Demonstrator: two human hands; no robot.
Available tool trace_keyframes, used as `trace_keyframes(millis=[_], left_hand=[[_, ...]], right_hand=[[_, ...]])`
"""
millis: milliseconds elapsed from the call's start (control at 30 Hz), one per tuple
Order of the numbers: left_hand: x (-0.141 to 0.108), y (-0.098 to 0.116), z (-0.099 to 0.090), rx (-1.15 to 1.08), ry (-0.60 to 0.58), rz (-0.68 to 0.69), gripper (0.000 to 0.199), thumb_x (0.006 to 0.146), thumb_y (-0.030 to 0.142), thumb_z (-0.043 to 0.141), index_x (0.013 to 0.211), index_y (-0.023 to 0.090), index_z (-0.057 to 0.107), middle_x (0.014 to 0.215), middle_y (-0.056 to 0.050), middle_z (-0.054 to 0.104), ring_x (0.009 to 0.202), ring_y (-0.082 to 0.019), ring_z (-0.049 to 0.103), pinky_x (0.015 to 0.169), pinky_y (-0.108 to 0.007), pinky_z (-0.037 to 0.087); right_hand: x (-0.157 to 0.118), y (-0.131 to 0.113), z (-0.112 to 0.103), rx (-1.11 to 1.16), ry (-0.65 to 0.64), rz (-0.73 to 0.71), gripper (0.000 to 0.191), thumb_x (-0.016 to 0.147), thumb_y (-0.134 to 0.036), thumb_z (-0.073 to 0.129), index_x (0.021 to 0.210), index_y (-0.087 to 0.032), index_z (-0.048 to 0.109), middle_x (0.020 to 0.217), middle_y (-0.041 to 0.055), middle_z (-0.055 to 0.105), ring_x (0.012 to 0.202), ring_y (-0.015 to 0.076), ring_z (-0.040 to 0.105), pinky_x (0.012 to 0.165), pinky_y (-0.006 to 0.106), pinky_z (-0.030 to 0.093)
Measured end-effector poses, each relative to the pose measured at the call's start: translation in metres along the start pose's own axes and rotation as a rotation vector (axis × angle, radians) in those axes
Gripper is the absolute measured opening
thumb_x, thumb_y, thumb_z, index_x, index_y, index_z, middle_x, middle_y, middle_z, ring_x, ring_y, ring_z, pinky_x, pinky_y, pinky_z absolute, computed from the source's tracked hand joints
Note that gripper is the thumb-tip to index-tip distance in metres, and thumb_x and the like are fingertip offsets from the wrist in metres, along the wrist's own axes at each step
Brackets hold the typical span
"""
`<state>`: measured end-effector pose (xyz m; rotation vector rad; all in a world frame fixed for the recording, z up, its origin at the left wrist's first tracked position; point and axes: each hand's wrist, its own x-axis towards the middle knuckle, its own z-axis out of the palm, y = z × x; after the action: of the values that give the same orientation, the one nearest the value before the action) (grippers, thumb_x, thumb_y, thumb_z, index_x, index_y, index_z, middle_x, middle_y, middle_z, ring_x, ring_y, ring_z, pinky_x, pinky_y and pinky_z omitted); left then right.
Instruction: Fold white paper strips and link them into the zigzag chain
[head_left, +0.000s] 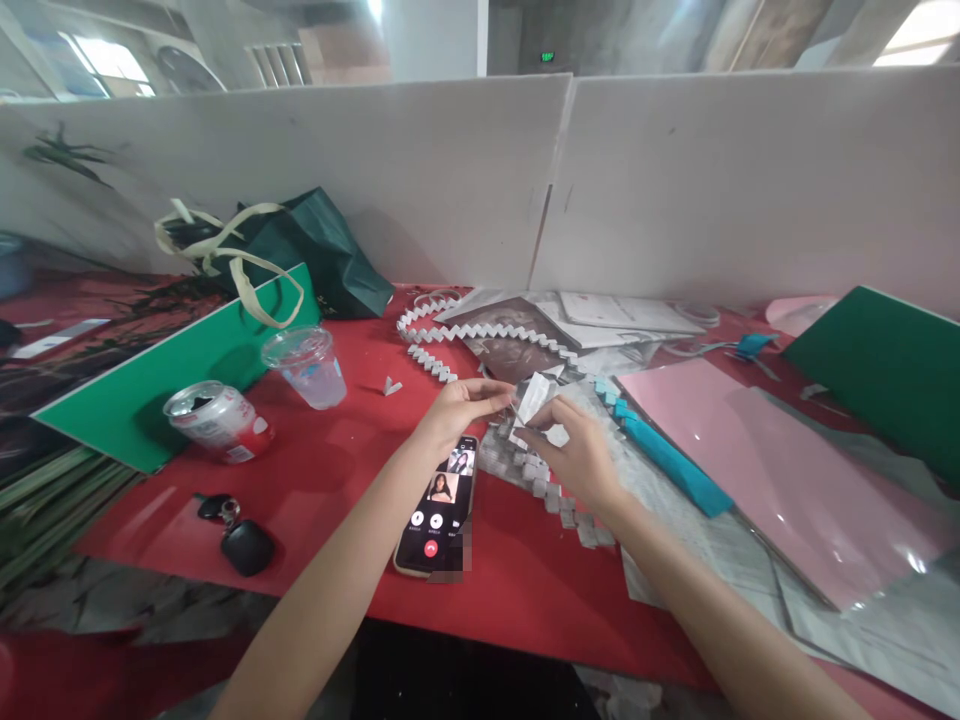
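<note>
Near the middle of the red table, my left hand (466,408) and my right hand (568,440) face each other with fingers pinched. Between them is a small white paper strip (533,396), held at its edges by the fingertips. A zigzag chain of folded white paper (504,332) curls behind my hands, and more folded links (553,497) lie below my right hand. A smartphone (435,520) showing a video call lies under my left wrist. One small folded paper piece (391,387) sits apart on the left.
Left of my hands are a plastic cup (313,378), a can (217,420), keys with a black fob (247,546), a green board (180,370) and a dark green bag (322,250). Right are a teal roll (675,465), pink sheets (780,460) and another green board (885,370). A white partition (450,180) stands behind.
</note>
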<state>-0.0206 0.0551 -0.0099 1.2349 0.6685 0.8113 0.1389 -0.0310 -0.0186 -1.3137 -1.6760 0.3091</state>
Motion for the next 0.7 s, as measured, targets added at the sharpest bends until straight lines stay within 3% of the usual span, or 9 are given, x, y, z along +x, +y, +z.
trace_keyframes(millis=[167, 267, 467, 700], left_hand=[[0.001, -0.002, -0.003, 0.054, 0.024, 0.062, 0.024, 0.067, 0.027, 0.075, 0.086, 0.013, 0.070, 0.090, -0.007, 0.070, 0.086, -0.016, 0.062, 0.084, -0.030, 0.045], [-0.002, 0.000, -0.001, 0.102, -0.019, 0.011, 0.026, 0.068, 0.023, 0.073, 0.091, 0.013, 0.069, 0.088, -0.008, 0.070, 0.079, -0.015, 0.064, 0.080, -0.031, 0.046], [-0.007, -0.002, 0.009, 0.134, -0.235, -0.124, 0.039, 0.072, 0.012, 0.067, 0.110, 0.014, 0.060, 0.081, -0.007, 0.071, 0.076, -0.018, 0.068, 0.076, -0.031, 0.048], [-0.006, -0.012, 0.012, 0.073, -0.245, -0.134, 0.042, 0.068, 0.003, 0.062, 0.109, 0.015, 0.060, 0.074, -0.004, 0.071, 0.072, -0.017, 0.068, 0.072, -0.028, 0.049]], right_hand=[[0.001, -0.004, -0.003, 0.264, -0.037, 0.175, 0.014, 0.083, -0.035, 0.057, 0.086, -0.021, 0.057, 0.086, 0.0023, 0.059, 0.077, 0.0157, 0.054, 0.069, 0.027, 0.044], [0.003, -0.002, -0.006, 0.359, 0.008, 0.233, 0.015, 0.084, -0.034, 0.055, 0.089, -0.020, 0.057, 0.086, 0.0024, 0.059, 0.077, 0.0156, 0.055, 0.068, 0.026, 0.043], [0.006, 0.001, -0.007, 0.272, 0.065, 0.226, 0.016, 0.084, -0.033, 0.054, 0.077, -0.019, 0.056, 0.072, -0.0004, 0.054, 0.067, 0.0136, 0.052, 0.062, 0.025, 0.042], [0.003, -0.003, -0.005, 0.127, 0.034, 0.113, 0.007, 0.084, -0.026, 0.054, 0.086, -0.021, 0.059, 0.082, 0.0013, 0.062, 0.073, 0.0156, 0.059, 0.066, 0.027, 0.047]])
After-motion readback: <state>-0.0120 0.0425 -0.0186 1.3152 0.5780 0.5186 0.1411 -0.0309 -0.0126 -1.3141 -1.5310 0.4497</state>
